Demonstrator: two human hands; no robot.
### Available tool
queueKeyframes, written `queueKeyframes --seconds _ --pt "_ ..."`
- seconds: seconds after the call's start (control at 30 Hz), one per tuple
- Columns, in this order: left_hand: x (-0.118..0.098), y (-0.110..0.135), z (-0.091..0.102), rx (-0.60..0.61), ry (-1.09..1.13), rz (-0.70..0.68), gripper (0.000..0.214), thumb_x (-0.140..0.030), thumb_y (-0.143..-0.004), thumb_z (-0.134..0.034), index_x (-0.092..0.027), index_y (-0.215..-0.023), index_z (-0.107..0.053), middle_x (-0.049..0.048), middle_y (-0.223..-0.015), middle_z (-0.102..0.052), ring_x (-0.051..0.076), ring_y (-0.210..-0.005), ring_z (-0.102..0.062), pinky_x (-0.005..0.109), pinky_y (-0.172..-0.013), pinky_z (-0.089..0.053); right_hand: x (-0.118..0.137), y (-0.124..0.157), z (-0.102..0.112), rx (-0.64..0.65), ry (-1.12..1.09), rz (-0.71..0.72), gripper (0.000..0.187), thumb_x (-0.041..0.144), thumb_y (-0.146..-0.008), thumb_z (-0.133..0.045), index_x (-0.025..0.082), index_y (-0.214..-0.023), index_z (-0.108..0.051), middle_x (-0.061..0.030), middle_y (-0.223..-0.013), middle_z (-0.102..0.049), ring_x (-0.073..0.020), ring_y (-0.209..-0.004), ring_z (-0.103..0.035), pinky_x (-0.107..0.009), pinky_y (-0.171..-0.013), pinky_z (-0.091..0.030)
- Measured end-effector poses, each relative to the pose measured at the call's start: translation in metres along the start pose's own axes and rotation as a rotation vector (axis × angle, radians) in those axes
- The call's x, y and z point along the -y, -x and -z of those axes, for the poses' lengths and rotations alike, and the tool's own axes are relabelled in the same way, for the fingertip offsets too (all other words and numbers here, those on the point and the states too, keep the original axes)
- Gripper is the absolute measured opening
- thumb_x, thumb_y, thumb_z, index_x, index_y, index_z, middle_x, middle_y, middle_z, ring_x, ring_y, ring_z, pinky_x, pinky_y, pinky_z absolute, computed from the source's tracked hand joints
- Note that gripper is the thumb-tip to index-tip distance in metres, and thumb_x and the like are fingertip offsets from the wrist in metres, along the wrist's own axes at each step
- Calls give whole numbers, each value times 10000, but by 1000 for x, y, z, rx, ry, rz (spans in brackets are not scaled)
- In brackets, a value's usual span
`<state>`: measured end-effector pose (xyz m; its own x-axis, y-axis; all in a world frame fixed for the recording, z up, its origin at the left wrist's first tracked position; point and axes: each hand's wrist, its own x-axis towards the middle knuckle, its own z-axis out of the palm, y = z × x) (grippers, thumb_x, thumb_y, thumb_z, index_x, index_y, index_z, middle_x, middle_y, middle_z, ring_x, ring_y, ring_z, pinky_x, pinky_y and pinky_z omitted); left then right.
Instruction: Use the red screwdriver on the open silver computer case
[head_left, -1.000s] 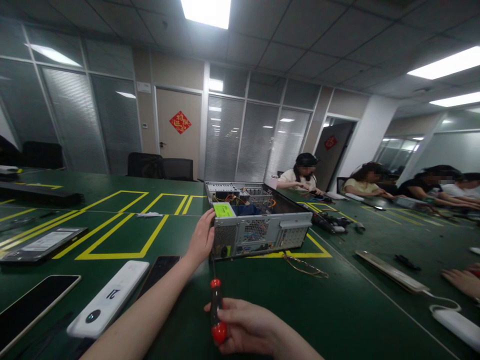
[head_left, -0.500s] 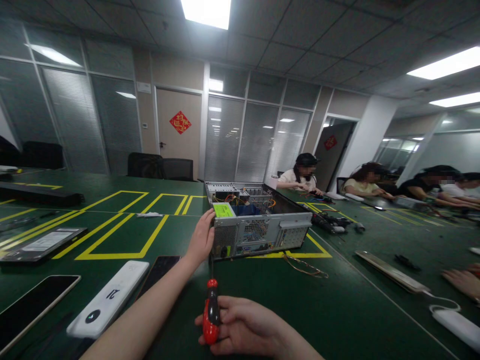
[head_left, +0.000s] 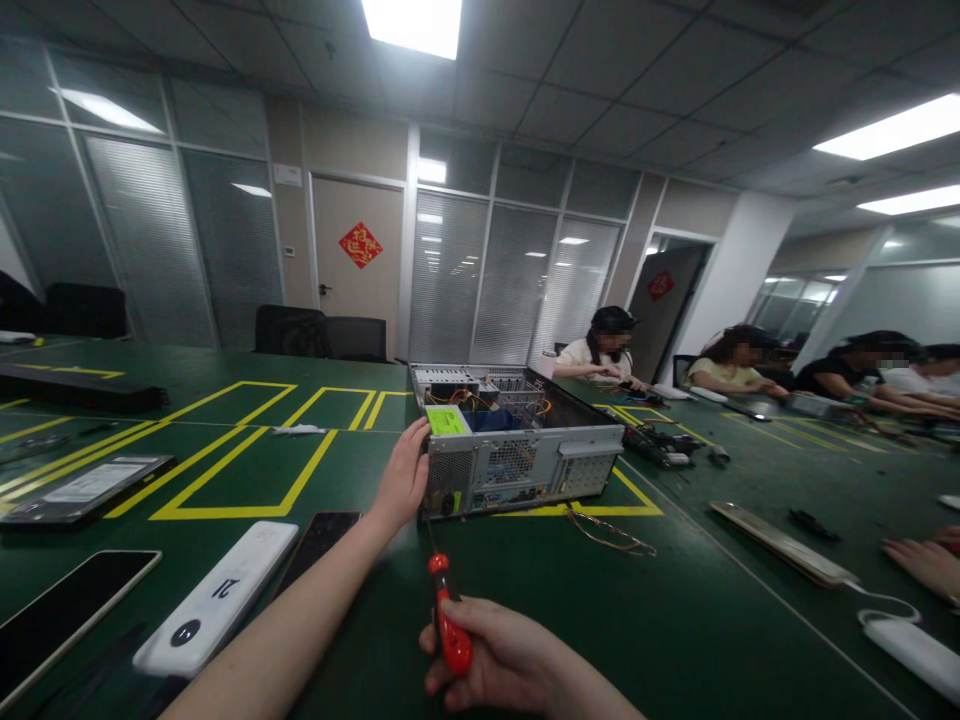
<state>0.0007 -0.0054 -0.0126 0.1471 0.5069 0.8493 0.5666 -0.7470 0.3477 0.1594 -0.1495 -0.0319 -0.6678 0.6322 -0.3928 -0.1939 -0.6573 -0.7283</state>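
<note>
An open desktop computer case (head_left: pixel 517 455) lies on the green table (head_left: pixel 660 620), its rear panel facing me. My left hand (head_left: pixel 403 479) lies with fingers together against the case's near left corner. My right hand (head_left: pixel 499 660) is closed around the red and black handle of a screwdriver (head_left: pixel 448 618). The screwdriver's shaft points up toward the lower left of the rear panel; whether the tip touches it is unclear.
A white device (head_left: pixel 217 597), a dark phone (head_left: pixel 319 540) and another phone (head_left: pixel 64 615) lie at near left. Eyeglasses (head_left: pixel 607 533) sit in front of the case. Several people work at the far right, and another person's hand (head_left: pixel 926 562) rests at the right edge.
My right hand has turned the screwdriver, its handle swinging from leaning left to leaning right. My left hand and the case have stayed put.
</note>
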Motion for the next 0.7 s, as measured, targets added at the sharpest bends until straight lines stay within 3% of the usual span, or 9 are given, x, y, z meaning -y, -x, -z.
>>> queueKeyframes --seconds 0.17,0.37,0.7 --pt "1 0 0 0 4 -4 429 -257 -930 -283 -197 -1355 -295 118 -1396 -367 220 -1315 -334 473 -1084 -299 2 1 0 16 54 26 445 428 -721 -610 212 -1026 -371 0 -786 -628 -94 -489 -562 -209 -469 -318" --pt "1 0 0 7 1 5 430 -260 -931 -287 -191 -1355 -294 118 -1400 -363 214 -1319 -325 463 -1087 -297 2 2 -3 152 65 15 456 322 -701 -602 200 -1080 -379 -37 -886 -636 -169 -680 -657 -260 -582 -436" --pt "2 1 -1 2 2 8 426 -259 -931 -288 -186 -1350 -306 114 -1404 -361 209 -1322 -321 453 -1092 -290 3 6 -9 139 114 38 459 299 -661 -613 196 -1022 -349 -61 -890 -630 -174 -659 -666 -236 -548 -457"
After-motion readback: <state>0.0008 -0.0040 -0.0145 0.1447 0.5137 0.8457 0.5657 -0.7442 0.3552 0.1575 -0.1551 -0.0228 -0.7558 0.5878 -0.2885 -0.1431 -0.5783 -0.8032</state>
